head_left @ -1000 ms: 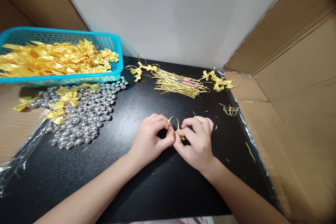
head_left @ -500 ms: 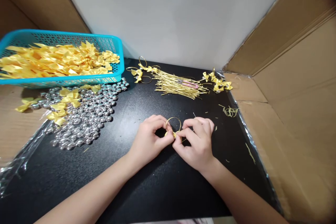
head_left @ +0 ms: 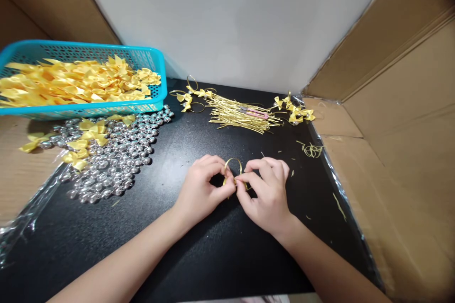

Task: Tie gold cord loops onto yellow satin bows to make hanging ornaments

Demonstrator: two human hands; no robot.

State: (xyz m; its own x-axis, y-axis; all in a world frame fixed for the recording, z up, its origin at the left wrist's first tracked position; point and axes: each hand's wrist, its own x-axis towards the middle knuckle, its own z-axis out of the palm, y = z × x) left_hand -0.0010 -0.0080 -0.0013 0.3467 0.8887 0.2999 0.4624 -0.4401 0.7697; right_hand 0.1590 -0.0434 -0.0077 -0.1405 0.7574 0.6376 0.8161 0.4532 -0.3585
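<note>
Between my two hands is a loop of gold cord (head_left: 233,159), standing up above the fingertips, with a bit of yellow ribbon bow at its base. My left hand (head_left: 209,180) pinches the base from the left between thumb and forefinger. From the right, the thumb and forefinger of my right hand (head_left: 265,189) pinch at the same spot, its other fingers curled. The fingertips nearly touch and hide most of the bow. Farther back lies a bundle of gold cords (head_left: 234,116) with pink thread snips (head_left: 258,113) on top.
A turquoise basket (head_left: 161,75) of yellow bows (head_left: 85,78) stands back left. Silver beads (head_left: 110,165) spread before it, some bows on them. Looped bows with beads lie left (head_left: 186,99) and right (head_left: 295,111) of the cords. Cord scraps (head_left: 313,150) lie right. Cardboard walls flank the black table.
The loop looks narrower and shifts slightly left. My right fingertips have moved a little left and up at its base; my left hand holds nearly still.
</note>
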